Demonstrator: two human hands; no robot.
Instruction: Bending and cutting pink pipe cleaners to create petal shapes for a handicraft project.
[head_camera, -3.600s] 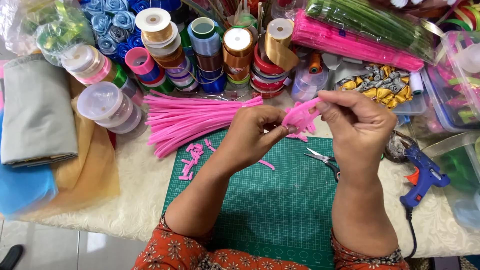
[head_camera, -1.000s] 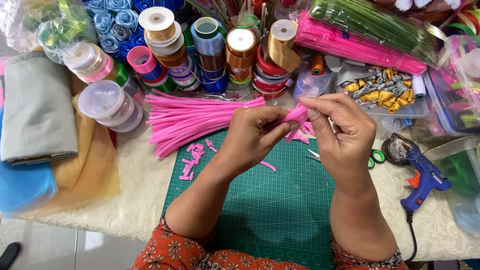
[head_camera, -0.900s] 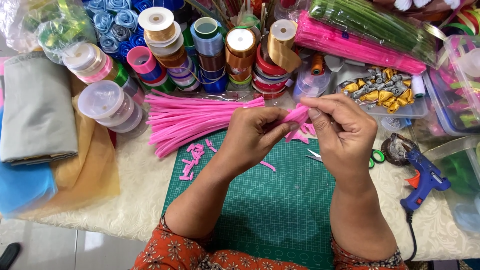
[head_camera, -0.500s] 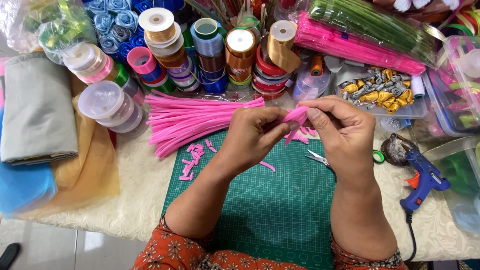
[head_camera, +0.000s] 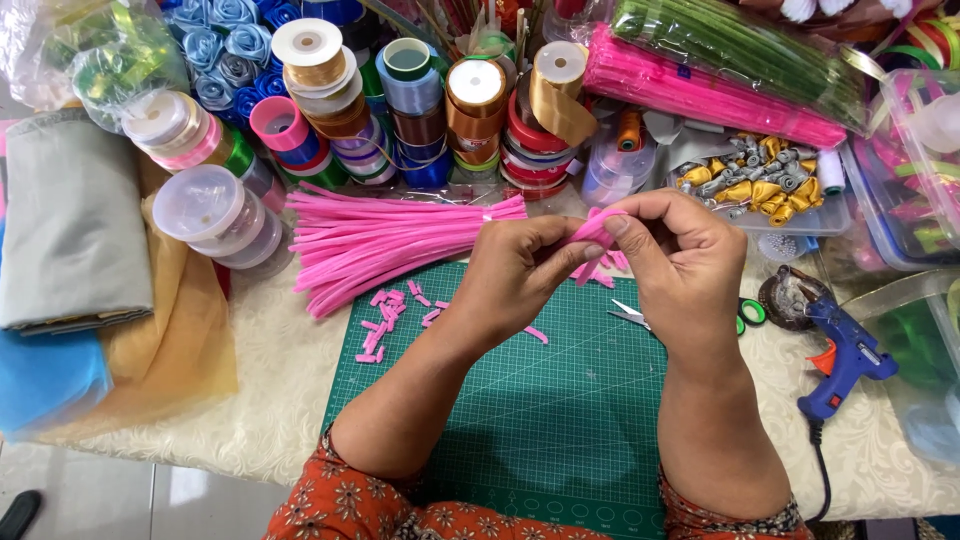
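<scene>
Both hands are raised above a green cutting mat (head_camera: 520, 400), pinching one small pink ribbon piece (head_camera: 590, 232) between them. My left hand (head_camera: 515, 275) grips it from the left with thumb and fingers. My right hand (head_camera: 685, 260) closes on it from the right, its fingertips pressed onto the top. More pink pieces (head_camera: 605, 265) hang or lie just below the hands. Several short pink scraps (head_camera: 385, 320) lie on the mat's top left corner. A bundle of long pink strips (head_camera: 390, 240) lies left of the hands.
Scissors (head_camera: 635, 315) lie on the mat under my right hand. A blue glue gun (head_camera: 840, 355) rests at the right. Ribbon spools (head_camera: 400, 100) crowd the back, round lidded tubs (head_camera: 205, 205) the left. Folded grey and blue fabric (head_camera: 65, 230) sits far left, plastic boxes (head_camera: 915, 150) far right.
The hands have stayed almost in place, only shifting their fingers a little on the pink piece. Compared with the oldest frame, my right hand sits slightly lower and closer to the left.
</scene>
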